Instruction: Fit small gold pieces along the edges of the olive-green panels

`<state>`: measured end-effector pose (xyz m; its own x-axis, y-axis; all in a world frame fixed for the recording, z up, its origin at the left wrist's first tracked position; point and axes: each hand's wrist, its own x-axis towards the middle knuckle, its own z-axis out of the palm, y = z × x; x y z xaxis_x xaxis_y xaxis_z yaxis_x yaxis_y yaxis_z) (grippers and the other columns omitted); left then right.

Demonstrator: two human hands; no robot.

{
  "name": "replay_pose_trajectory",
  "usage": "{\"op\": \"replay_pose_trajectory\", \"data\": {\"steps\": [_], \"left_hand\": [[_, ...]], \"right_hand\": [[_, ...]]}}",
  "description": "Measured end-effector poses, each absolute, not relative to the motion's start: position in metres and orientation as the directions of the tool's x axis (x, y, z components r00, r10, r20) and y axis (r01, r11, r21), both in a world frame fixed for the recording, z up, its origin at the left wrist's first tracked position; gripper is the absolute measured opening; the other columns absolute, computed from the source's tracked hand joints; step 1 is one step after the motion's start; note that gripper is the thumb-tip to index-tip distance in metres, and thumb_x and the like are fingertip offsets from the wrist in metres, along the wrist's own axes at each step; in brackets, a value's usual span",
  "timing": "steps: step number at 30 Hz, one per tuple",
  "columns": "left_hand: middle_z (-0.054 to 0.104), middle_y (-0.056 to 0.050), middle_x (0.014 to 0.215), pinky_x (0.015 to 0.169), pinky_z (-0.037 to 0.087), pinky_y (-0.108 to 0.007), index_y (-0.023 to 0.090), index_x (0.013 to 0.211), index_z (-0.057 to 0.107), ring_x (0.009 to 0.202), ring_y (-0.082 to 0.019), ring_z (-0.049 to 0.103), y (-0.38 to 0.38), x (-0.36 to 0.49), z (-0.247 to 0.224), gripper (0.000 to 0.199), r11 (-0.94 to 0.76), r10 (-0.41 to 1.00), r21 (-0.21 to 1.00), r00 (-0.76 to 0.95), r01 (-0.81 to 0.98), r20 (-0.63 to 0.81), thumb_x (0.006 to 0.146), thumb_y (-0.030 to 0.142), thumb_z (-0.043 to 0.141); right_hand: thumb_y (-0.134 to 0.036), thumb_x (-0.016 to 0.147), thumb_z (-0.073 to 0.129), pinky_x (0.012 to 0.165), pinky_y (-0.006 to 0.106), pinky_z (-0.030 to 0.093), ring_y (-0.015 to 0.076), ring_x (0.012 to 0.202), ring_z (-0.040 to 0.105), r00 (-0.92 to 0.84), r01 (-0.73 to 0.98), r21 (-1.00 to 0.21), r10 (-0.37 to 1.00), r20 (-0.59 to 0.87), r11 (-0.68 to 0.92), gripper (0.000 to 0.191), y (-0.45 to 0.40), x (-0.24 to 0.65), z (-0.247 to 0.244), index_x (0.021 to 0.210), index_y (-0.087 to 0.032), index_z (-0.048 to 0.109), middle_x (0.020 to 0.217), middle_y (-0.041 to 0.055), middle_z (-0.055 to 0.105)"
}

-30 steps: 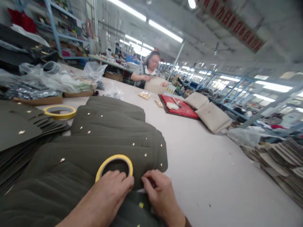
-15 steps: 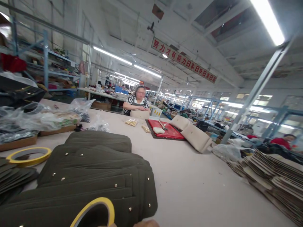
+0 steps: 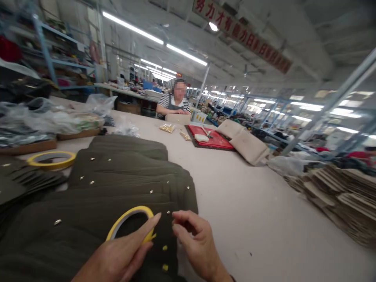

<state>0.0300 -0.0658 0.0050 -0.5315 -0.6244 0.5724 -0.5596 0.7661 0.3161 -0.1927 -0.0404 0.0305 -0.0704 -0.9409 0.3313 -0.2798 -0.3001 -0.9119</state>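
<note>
My left hand (image 3: 117,254) is closed around the near side of a roll of yellow tape (image 3: 122,217), its index finger stretched along the roll. A short tape end sticks out by that finger. To the right, my right hand (image 3: 198,243) has thumb and fingers drawn together in a pinch; anything between the tips is too small to make out. Beneath both hands lie overlapping dark green panels (image 3: 123,172) with small shiny metal studs. Small yellow tape pieces (image 3: 165,248) sit on the panels' right side, just below the hands.
Another tape roll (image 3: 51,159) lies at left, near dark pieces and plastic bags (image 3: 44,117). Across the table a co-worker (image 3: 176,102) handles a beige piece. A red board (image 3: 216,137), beige pieces (image 3: 249,145) and a stack of brown sheets (image 3: 337,196) stand further right.
Both hands have come up into view, the left with the tape roll. Yellow tape pieces now show on the panels. The view has tilted down, and the co-worker's head has lifted slightly.
</note>
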Motion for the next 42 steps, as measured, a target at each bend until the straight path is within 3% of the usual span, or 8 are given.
{"op": "replay_pose_trajectory", "data": {"steps": [2,6,15,21,26,33,38,42], "left_hand": [[0.076,0.003,0.113,0.081,0.056,-0.012,0.032,0.152,0.019,0.093,-0.011,0.074,-0.059,0.027,0.019,0.055,0.768,-0.636,0.340,-0.592,-0.542,0.494,0.102,0.026,0.039],[0.077,0.003,0.088,0.063,0.057,-0.019,0.027,0.150,0.019,0.070,-0.014,0.074,-0.053,0.023,0.029,0.048,0.743,-0.664,0.351,-0.566,-0.570,0.488,0.104,0.031,0.032],[0.077,-0.002,0.097,0.070,0.059,-0.024,0.022,0.141,0.027,0.080,-0.016,0.075,-0.049,0.020,0.030,0.041,0.748,-0.664,0.371,-0.616,-0.551,0.423,0.101,0.024,0.038],[0.075,-0.002,0.103,0.073,0.059,-0.024,0.023,0.131,0.037,0.087,-0.015,0.074,-0.048,0.018,0.032,0.031,0.755,-0.656,0.394,-0.613,-0.524,0.441,0.100,0.019,0.040],[0.072,0.000,0.092,0.074,0.055,-0.023,0.024,0.106,0.054,0.082,-0.014,0.070,-0.047,0.018,0.032,0.018,0.759,-0.651,0.382,-0.631,-0.528,0.422,0.098,0.015,0.041],[0.061,0.002,0.076,0.057,0.045,-0.024,0.023,0.087,0.054,0.065,-0.014,0.062,-0.047,0.018,0.035,0.020,0.739,-0.671,0.293,-0.619,-0.607,0.409,0.097,0.012,0.040],[0.055,0.001,0.069,0.051,0.039,-0.027,0.022,0.082,0.053,0.057,-0.016,0.056,-0.045,0.014,0.043,0.027,0.769,-0.601,0.167,-0.609,-0.617,0.518,0.100,0.015,0.034],[0.058,0.000,0.070,0.053,0.043,-0.025,0.021,0.082,0.055,0.058,-0.014,0.057,-0.040,0.011,0.048,0.029,0.796,-0.568,0.204,-0.588,-0.570,0.576,0.101,0.016,0.033]], "right_hand": [[-0.015,0.081,0.062,0.068,0.025,0.053,0.0150,0.077,0.065,0.020,-0.328,-0.862,-0.915,0.403,-0.387,0.027,-0.037,-0.190,0.032,0.105,-0.022,0.072,0.088,0.0035,0.072],[-0.007,0.082,0.059,0.072,0.027,0.054,0.0149,0.080,0.064,0.198,-0.377,-0.765,-0.853,0.483,-0.522,0.035,-0.034,-0.188,0.035,0.112,-0.022,0.068,0.095,0.0047,0.069],[-0.009,0.089,0.059,0.080,0.032,0.055,0.0183,0.092,0.064,0.335,-0.489,-0.574,-0.749,0.571,-0.657,0.025,-0.031,-0.183,0.026,0.110,-0.021,0.064,0.101,0.0081,0.069],[-0.009,0.091,0.052,0.069,0.028,0.052,0.0157,0.074,0.064,0.348,-0.538,-0.487,-0.708,0.615,-0.688,0.017,-0.031,-0.180,0.024,0.093,-0.021,0.064,0.082,0.0040,0.071],[-0.010,0.088,0.052,0.061,0.026,0.049,0.0149,0.064,0.063,0.286,-0.626,-0.406,-0.681,0.674,-0.665,0.015,-0.030,-0.175,0.024,0.082,-0.019,0.062,0.071,0.0030,0.067],[-0.012,0.081,0.055,0.052,0.022,0.045,0.0113,0.053,0.058,0.148,-0.627,-0.554,-0.782,0.606,-0.548,0.015,-0.030,-0.167,0.032,0.070,-0.019,0.064,0.060,-0.0003,0.063],[-0.025,0.076,0.063,0.044,0.020,0.043,0.0101,0.043,0.055,-0.030,-0.295,-0.944,-0.986,0.163,-0.147,0.011,-0.028,-0.157,0.040,0.069,-0.018,0.064,0.050,-0.0030,0.061],[-0.031,0.070,0.070,0.043,0.020,0.048,0.0105,0.041,0.058,-0.079,-0.046,-0.997,-0.995,-0.058,0.062,0.016,-0.037,-0.159,0.038,0.066,-0.017,0.063,0.047,-0.0034,0.062]]}}
